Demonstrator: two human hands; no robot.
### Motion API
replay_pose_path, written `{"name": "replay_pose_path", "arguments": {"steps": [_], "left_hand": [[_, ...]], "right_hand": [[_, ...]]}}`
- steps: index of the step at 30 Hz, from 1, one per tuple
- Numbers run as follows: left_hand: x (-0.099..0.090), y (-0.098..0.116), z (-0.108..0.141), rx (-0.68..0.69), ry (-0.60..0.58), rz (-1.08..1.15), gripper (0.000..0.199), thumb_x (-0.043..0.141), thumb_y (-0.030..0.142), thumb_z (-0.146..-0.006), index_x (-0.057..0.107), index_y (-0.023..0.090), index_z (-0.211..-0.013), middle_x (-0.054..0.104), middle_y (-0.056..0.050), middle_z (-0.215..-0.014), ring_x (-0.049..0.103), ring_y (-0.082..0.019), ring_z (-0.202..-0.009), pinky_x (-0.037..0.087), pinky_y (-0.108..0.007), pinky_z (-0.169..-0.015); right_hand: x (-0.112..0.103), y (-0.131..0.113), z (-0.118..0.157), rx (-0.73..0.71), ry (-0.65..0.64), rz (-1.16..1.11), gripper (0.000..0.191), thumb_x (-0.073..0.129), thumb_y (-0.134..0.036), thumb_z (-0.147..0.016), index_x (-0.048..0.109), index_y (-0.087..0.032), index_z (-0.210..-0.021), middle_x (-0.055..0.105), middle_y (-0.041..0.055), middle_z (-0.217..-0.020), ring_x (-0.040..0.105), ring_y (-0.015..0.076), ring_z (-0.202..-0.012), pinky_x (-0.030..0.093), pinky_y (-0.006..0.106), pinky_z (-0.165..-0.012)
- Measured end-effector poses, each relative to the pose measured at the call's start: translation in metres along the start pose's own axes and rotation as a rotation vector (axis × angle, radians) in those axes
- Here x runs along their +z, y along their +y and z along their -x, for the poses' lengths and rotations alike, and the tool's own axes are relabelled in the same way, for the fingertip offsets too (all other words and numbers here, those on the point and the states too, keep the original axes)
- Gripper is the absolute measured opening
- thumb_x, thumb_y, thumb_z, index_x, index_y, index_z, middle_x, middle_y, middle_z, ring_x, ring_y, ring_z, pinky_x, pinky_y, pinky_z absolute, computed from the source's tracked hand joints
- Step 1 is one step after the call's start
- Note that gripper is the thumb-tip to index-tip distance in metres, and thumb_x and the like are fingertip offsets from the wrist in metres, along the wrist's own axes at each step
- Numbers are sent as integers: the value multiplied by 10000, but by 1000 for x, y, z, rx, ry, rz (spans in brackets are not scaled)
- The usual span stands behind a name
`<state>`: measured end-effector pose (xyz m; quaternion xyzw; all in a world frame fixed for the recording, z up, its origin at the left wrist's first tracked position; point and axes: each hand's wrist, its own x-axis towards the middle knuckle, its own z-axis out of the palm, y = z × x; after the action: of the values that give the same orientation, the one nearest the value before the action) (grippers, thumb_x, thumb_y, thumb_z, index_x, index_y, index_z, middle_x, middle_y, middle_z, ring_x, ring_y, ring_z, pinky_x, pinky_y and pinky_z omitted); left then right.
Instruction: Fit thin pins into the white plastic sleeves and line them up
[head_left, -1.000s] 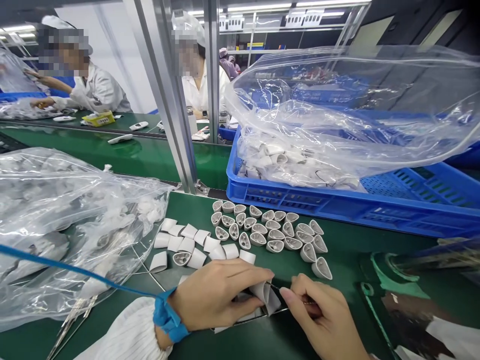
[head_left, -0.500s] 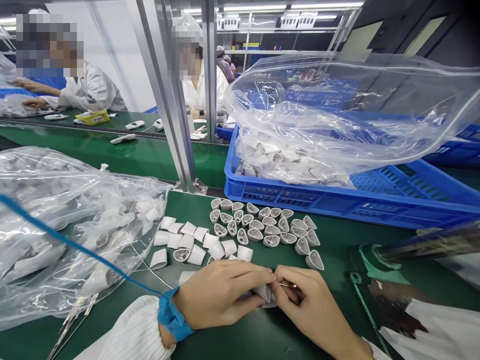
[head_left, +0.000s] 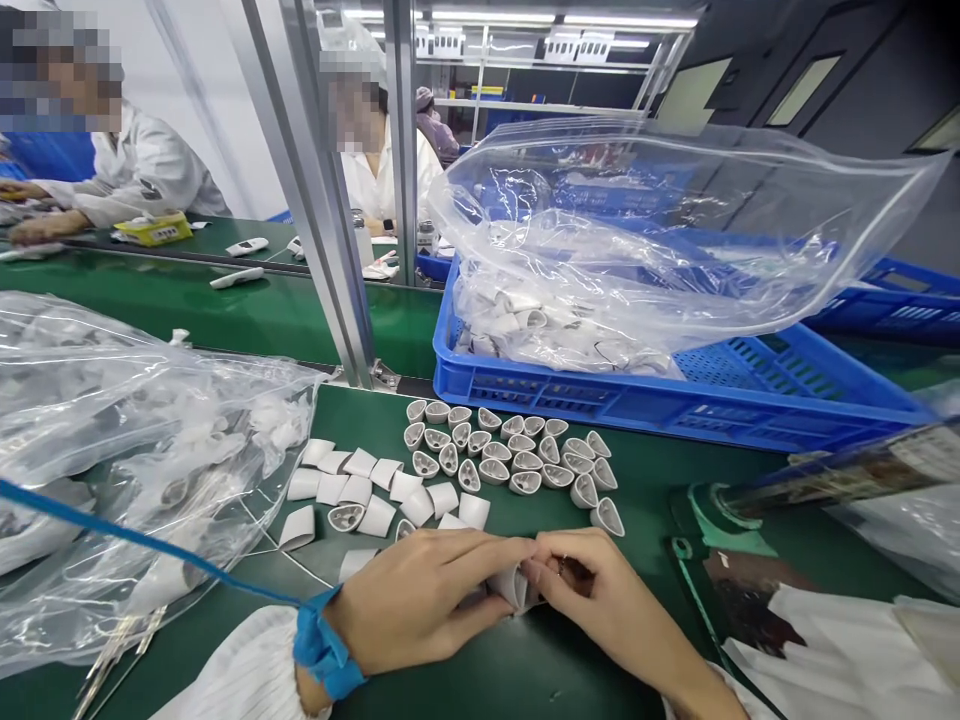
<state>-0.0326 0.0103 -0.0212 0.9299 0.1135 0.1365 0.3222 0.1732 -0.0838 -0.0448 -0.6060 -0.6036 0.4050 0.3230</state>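
Observation:
My left hand (head_left: 431,600) is curled over a white hollow plastic cap (head_left: 511,588), gripping it between thumb and fingers above the green bench. At the cap's right end, my right hand (head_left: 611,595) is closed in a pinch, its fingertips meeting those of the left. A thin shiny metal piece (head_left: 562,567) shows in the right fingers; most of it is hidden. Just beyond my hands stand rows of similar caps (head_left: 525,460) with their hollow ends up. Others, lying on their sides (head_left: 375,515), are grouped to the left.
A clear plastic bag (head_left: 165,450) of white parts covers the left side, with thin metal rods (head_left: 120,660) by it. Behind, a blue crate (head_left: 525,390) holds another bag. A metal post (head_left: 322,200) and a green-based fixture (head_left: 739,530) flank the area. Co-workers sit opposite.
The view has swung slightly right. Both hands keep their hold on the cap, with the right fingers slightly shifted and the metal piece less visible. A co-worker's hands have moved lower.

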Motion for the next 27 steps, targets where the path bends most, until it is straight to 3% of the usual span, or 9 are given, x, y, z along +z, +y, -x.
{"name": "replay_pose_path", "arguments": {"steps": [3, 7, 10, 14, 17, 23, 27], "left_hand": [[1, -1, 0, 20, 1, -18, 530, 565, 208, -975, 340, 311, -1443, 690, -26, -1179, 687, -219, -981, 557, -300, -798], [2, -1, -1, 34, -36, -20, 472, 536, 202, -992, 372, 289, -1426, 657, -36, -1268, 662, -224, -1077, 538, -308, -870], [1, 0, -2, -6, -7, 21, 376, 562, 221, -980, 463, 270, -1339, 650, -25, -1283, 658, -210, -1087, 537, -276, -858], [-2, 2, -3, -22, 53, 76, 265, 600, 216, -947, 565, 278, -1202, 633, -1, -1282, 672, -175, -1024, 540, -237, -797], [-5, 5, -11, -28, 86, 105, 207, 633, 214, -922, 597, 245, -1123, 648, -12, -1205, 669, -163, -970, 539, -241, -800], [0, 19, -56, -61, -30, -110, 79, 656, 173, -895, 616, 182, -963, 666, -31, -1031, 621, -237, -985, 523, -405, -902], [13, 25, -78, -111, -129, -226, 109, 581, 101, -915, 632, 150, -998, 653, -62, -1082, 638, -247, -973, 551, -426, -898]], "right_hand": [[2, 1, 0, -9, 22, 20, 275, 499, -218, -885, 442, -173, -620, 291, -50, -562, 290, 89, -530, 215, 231, -497], [6, -6, 1, -137, 189, 175, 307, 487, -143, -828, 271, -175, -612, 232, -52, -558, 244, 78, -512, 207, 223, -479], [4, -11, 5, -215, 262, 186, 307, 479, -165, -908, 384, -175, -615, 345, -49, -549, 324, 72, -485, 234, 212, -454], [-1, -5, 13, -251, 372, 17, 295, 501, -286, -1007, 572, -191, -736, 501, -24, -620, 421, 86, -509, 299, 218, -485], [-3, 6, 14, -270, 449, -284, 403, 453, -431, -1038, 522, -186, -726, 412, -19, -597, 349, 101, -496, 262, 241, -470], [-17, 9, 6, -320, 260, -880, 515, 399, -566, -1026, 347, -186, -681, 186, -66, -562, 157, 83, -468, 169, 229, -454], [-25, 4, 6, -290, 179, -1034, 471, 446, -578, -1007, 343, -200, -748, 171, -80, -566, 121, 86, -481, 161, 233, -482]]}}
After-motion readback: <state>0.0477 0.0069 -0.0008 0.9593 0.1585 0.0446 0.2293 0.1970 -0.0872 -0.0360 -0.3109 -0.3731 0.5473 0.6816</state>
